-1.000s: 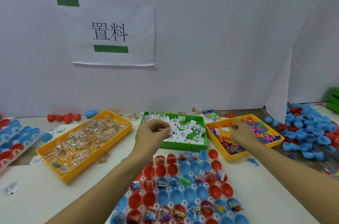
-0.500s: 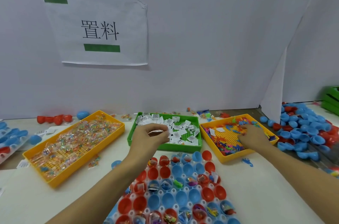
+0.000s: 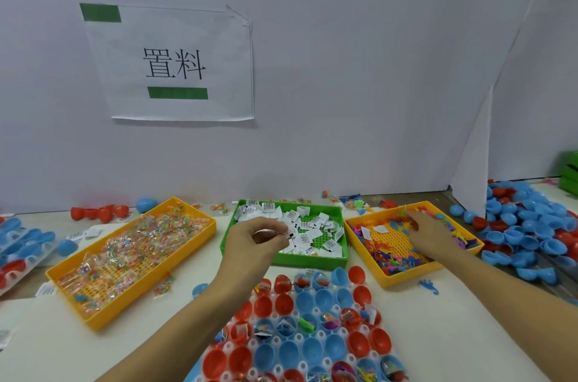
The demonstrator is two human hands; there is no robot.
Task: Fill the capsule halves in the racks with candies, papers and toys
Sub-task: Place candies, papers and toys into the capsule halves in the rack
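Restocking step: left hand [image 3: 253, 244] pinches folded white paper slips [image 3: 289, 233] above the green plastic tray [image 3: 283, 259]; right hand [image 3: 430, 236] rummages, fingers curled, among colourful plastic toys [image 3: 389, 252]. Next, probably the white capsule rack [image 3: 308, 338] just below both hands.

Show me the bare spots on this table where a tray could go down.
Bare tabletop lies right of the capsule rack, below the toy tray. A second patch sits left of the rack, below the candy tray. The right edge is crowded with loose capsule halves; the paper tray fills the centre.
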